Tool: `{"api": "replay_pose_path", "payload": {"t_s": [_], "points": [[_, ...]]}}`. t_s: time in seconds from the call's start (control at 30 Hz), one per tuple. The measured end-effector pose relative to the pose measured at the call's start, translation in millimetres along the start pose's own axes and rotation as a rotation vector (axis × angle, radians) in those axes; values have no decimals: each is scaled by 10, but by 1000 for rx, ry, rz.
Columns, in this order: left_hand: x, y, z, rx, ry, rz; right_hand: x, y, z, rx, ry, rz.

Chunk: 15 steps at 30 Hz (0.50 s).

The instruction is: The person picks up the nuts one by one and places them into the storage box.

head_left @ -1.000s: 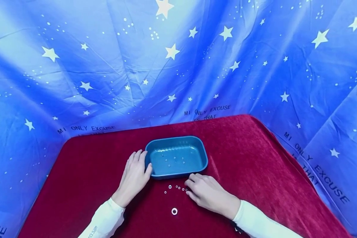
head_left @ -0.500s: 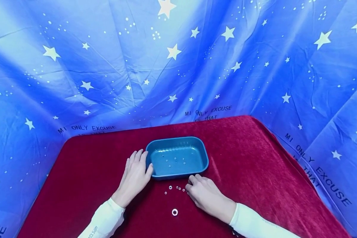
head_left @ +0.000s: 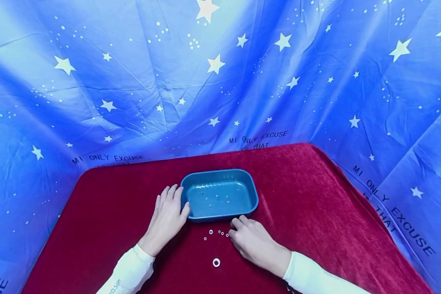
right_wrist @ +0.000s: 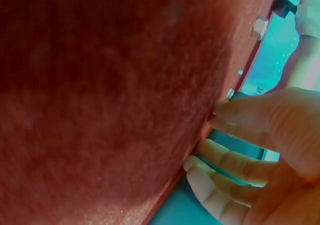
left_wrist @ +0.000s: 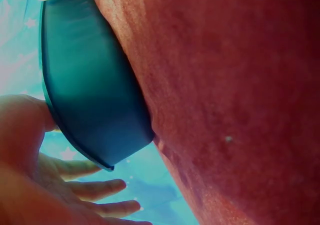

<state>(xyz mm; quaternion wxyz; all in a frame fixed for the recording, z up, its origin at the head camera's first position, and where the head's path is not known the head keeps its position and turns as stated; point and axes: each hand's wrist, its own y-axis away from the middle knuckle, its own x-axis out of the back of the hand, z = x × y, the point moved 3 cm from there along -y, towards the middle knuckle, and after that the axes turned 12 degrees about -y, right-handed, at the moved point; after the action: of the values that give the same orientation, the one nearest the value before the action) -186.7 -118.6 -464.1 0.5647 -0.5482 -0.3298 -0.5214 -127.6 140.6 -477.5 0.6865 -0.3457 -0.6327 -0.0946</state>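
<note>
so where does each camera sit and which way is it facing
Head: worn on the head, facing forward and down at the blue tray, big nut and red cloth; left hand, right hand and white sleeves show.
Left wrist: worn there, facing past the left hand to the blue tray's outer side; picture tipped sideways.
Right wrist: worn there, facing across the red cloth, also tipped; the right hand shows, part of the left arm beyond.
Shared: head and right wrist both show the big nut.
</note>
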Motion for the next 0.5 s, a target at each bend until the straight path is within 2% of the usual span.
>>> {"api": "replay_pose_path", "payload": {"t_s": [0.23, 0.5], "points": [[4, 8, -5, -2, -4, 4, 26, 16, -38, 75, 43, 31], [1, 4, -4, 3, 1, -11, 189, 18, -119, 163, 1, 76]]}}
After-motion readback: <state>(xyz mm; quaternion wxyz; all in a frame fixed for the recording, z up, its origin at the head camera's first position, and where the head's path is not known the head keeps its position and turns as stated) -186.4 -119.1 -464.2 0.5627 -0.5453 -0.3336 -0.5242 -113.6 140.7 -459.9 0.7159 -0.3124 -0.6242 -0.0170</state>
